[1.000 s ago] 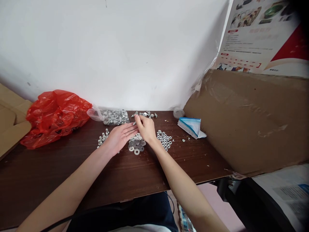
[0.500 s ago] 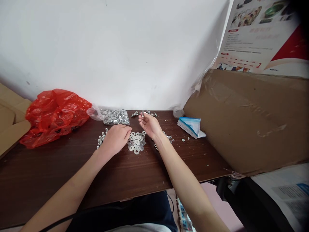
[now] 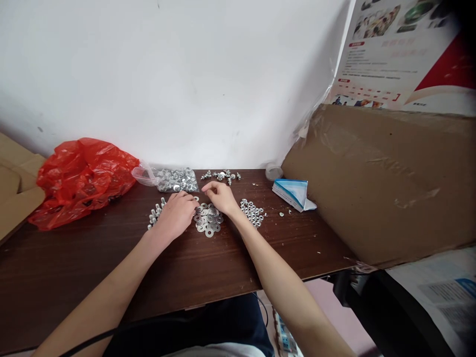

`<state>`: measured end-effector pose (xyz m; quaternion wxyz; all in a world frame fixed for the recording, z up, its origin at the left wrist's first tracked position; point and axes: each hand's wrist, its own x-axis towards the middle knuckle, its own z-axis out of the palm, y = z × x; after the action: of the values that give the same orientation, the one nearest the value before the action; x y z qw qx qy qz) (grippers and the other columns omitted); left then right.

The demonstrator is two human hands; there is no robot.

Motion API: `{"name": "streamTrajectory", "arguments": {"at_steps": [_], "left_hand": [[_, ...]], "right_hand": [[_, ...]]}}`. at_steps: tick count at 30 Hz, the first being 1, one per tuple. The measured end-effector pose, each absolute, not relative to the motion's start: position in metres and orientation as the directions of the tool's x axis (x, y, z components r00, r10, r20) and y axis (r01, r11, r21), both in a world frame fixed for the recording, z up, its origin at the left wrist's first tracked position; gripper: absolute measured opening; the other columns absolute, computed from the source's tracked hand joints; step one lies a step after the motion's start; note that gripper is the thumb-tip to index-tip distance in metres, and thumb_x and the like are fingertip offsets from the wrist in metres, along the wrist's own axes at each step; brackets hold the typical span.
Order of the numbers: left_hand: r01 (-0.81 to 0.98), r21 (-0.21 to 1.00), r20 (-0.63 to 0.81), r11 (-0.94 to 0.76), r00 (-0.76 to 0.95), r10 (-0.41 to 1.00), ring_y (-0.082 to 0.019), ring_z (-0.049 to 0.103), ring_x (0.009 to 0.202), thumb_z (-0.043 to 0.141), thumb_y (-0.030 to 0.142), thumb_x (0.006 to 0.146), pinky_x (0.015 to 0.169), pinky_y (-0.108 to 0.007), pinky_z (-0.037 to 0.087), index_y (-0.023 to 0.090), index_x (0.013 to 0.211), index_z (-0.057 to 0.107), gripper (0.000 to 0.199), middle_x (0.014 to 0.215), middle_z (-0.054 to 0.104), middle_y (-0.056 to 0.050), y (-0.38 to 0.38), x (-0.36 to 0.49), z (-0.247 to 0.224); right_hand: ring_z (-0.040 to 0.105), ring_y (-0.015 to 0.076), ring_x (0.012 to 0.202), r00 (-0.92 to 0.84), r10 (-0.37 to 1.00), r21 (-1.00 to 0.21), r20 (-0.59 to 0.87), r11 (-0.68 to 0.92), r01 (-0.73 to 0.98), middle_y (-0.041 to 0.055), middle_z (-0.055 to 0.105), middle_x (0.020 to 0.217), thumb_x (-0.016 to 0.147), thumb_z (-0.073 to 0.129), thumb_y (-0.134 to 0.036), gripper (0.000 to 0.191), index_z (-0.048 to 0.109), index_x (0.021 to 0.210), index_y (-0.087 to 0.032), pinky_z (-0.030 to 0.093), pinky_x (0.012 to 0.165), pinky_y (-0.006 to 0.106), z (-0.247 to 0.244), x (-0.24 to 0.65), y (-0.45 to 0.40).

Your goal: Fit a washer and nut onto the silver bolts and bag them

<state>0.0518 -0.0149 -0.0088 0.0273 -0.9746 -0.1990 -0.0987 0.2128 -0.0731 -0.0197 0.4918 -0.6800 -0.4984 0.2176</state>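
Note:
My left hand [image 3: 174, 214] lies palm down on the dark wooden table [image 3: 111, 263], between a small group of bolts [image 3: 155, 214] and a pile of flat washers [image 3: 208, 221]. Its curled fingertips touch the washers' left edge. My right hand [image 3: 220, 195] hovers low over the far side of the washers, fingers drawn together and pointing left. What either hand holds is hidden under the fingers. A pile of nuts [image 3: 253, 212] sits just right of my right wrist. Several assembled bolts [image 3: 221, 175] lie by the wall.
A clear bag of hardware [image 3: 174, 179] and a red plastic bag [image 3: 82, 173] lie at the back left. A blue-white packet [image 3: 293, 193] and a small clear cap [image 3: 274, 172] sit at the right, before a large cardboard sheet [image 3: 390, 183]. More cardboard [image 3: 15, 188] lies far left.
My left palm turned face down. My right hand lifted a bolt toward the pile by the wall, then came back down over the washers with no bolt in sight.

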Motion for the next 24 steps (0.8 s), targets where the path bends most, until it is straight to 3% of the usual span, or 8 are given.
{"name": "streamTrajectory", "arguments": {"at_steps": [3,6,9,13,19,24], "left_hand": [[0.393,-0.032,0.207,-0.919,0.902,0.379,-0.028,0.056,0.103,0.048,0.012,0.086,0.09,-0.043,0.042,0.018,0.092,0.073,0.026,0.099,0.069,-0.008,-0.0144,0.0516,-0.0093],[0.396,-0.058,0.212,-0.916,0.902,0.376,-0.028,0.055,0.102,0.05,0.01,0.085,0.089,-0.043,0.042,0.018,0.093,0.073,0.026,0.097,0.068,-0.008,-0.0161,0.0516,-0.0085],[0.392,-0.067,0.215,-0.918,0.904,0.371,-0.028,0.054,0.102,0.05,0.007,0.084,0.089,-0.042,0.043,0.017,0.094,0.073,0.027,0.096,0.067,-0.008,-0.019,0.0519,-0.0073],[0.392,-0.075,0.221,-0.917,0.903,0.368,-0.027,0.053,0.099,0.05,0.0,0.08,0.086,-0.04,0.044,0.016,0.093,0.073,0.031,0.094,0.065,-0.008,-0.0223,0.0527,-0.0066],[0.391,-0.08,0.214,-0.917,0.905,0.367,-0.026,0.052,0.097,0.05,0.001,0.081,0.085,-0.04,0.042,0.017,0.088,0.073,0.029,0.089,0.063,-0.008,-0.0239,0.0528,-0.006],[0.4,-0.089,0.223,-0.912,0.901,0.373,-0.026,0.052,0.095,0.048,-0.002,0.079,0.084,-0.04,0.041,0.017,0.093,0.072,0.033,0.088,0.062,-0.007,-0.0241,0.0527,-0.0064]], "right_hand": [[0.056,0.0188,0.092,0.224,0.934,-0.582,0.278,-0.022,0.813,0.0077,0.063,0.095,0.087,0.042,-0.003,0.037,0.072,0.103,-0.018,0.042,0.083,0.03,-0.023,0.2066,-0.0736],[0.054,0.0213,0.099,0.14,0.961,-0.453,0.239,-0.017,0.891,0.009,0.06,0.099,0.086,0.042,-0.002,0.043,0.071,0.112,-0.02,0.04,0.086,0.031,-0.0235,0.2025,-0.0743],[0.054,0.0206,0.099,0.147,0.964,-0.457,0.22,-0.032,0.889,0.0082,0.059,0.099,0.085,0.043,-0.001,0.042,0.073,0.107,-0.021,0.04,0.086,0.029,-0.0219,0.2023,-0.0749],[0.056,0.0196,0.096,0.174,0.959,-0.497,0.225,-0.041,0.867,0.0077,0.06,0.095,0.084,0.043,-0.001,0.038,0.076,0.085,-0.018,0.041,0.083,0.027,-0.0194,0.2043,-0.0757],[0.055,0.0187,0.097,0.123,0.959,-0.514,0.254,0.026,0.857,0.0068,0.059,0.097,0.085,0.042,-0.002,0.039,0.074,0.099,-0.018,0.041,0.086,0.027,-0.0239,0.2026,-0.0741],[0.056,0.0191,0.094,0.115,0.964,-0.528,0.239,0.029,0.849,0.0067,0.059,0.095,0.082,0.044,-0.001,0.037,0.075,0.091,-0.018,0.041,0.085,0.027,-0.0247,0.2027,-0.074]]}}
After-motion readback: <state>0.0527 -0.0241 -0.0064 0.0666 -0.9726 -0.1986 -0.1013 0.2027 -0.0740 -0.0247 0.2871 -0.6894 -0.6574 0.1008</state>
